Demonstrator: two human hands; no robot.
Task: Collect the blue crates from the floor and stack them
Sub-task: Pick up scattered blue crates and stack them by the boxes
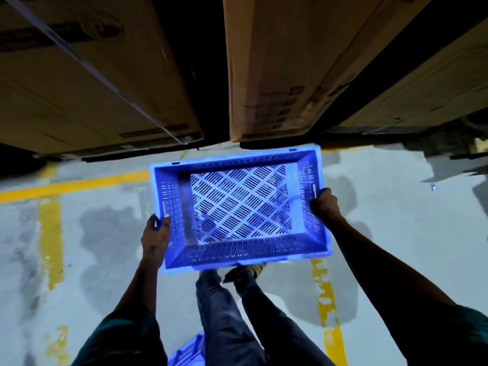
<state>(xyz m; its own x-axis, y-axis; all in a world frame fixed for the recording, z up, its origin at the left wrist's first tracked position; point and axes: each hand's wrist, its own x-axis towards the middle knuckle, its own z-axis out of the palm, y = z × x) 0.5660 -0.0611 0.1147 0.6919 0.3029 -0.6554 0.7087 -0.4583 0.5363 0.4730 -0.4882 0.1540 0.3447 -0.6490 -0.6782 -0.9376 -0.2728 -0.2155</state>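
Dark-trousered legs (237,313) below; left hand (154,239) and right hand (325,204) curled round opposite end rims of blue crate (239,207), carried level above grey floor (396,220). Beyond, cardboard boxes (277,70) close ahead. Risk, as judged: far rim striking boxes, or tripping on second blue shape (188,350) by feet.

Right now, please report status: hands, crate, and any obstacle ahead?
Left hand and right hand both grip the blue crate by its short sides. Crate empty, held above the floor. Cardboard boxes close ahead.

One blue crate (239,207), two hands, left hand (154,237) and right hand (325,204), and three cardboard boxes (285,64).
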